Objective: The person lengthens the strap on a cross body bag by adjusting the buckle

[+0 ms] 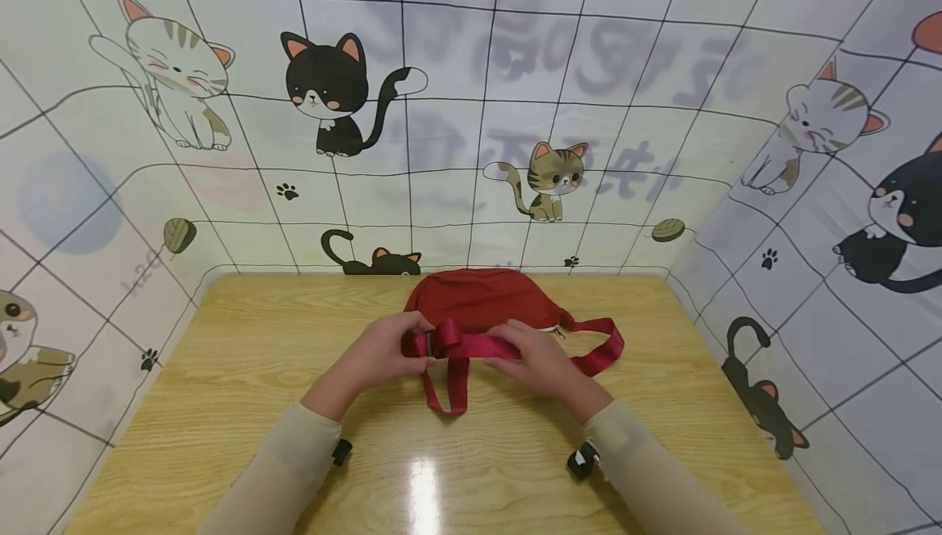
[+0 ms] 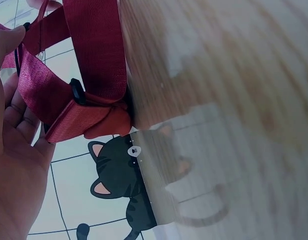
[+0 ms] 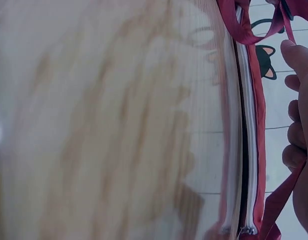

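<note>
A red waist bag lies at the far edge of the table. Its crimson strap is held up in front of it between both hands. My left hand pinches the strap beside a black slider buckle, and a second black fitting sits on the webbing in the left wrist view. My right hand grips the strap a short way to the right. A strap loop hangs down between the hands. The bag's zipper shows in the right wrist view.
The glossy wooden table reflects light near its front. More strap curves out at the bag's right end. Behind and beside the table stands a wall covering printed with cats and grid lines. Both forearms reach in from the front.
</note>
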{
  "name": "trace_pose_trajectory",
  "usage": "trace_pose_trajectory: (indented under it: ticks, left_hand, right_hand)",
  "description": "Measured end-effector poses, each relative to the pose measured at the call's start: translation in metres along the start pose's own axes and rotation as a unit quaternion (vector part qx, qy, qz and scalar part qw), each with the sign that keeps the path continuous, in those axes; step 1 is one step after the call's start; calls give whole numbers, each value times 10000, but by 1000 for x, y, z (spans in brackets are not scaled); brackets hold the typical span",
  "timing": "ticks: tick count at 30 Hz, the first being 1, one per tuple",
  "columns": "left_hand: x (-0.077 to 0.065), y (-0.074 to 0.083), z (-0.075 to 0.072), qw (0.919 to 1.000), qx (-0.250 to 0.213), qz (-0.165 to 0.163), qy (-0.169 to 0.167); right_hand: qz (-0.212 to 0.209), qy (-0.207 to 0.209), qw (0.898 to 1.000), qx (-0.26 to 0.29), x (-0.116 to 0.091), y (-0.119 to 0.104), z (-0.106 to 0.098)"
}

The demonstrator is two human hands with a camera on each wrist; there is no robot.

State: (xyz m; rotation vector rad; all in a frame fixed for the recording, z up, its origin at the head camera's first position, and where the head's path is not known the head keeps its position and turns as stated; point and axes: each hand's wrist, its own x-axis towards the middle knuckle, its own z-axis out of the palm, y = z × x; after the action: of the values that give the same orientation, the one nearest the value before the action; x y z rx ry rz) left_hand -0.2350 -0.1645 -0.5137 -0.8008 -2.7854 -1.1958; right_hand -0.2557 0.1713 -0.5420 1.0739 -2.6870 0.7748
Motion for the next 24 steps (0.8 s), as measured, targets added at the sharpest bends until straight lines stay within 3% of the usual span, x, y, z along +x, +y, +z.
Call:
trace_pose_trajectory:
  ticks: [13, 24]
  left_hand:
    - [-2, -4, -3, 9998, -92, -142, -100]
    - [-4, -5, -6, 9997, -17, -240, -57]
  right_hand:
    - [-198, 145, 9997, 61, -8, 13, -8]
    - [-79, 242, 9997, 36, -20, 29, -15]
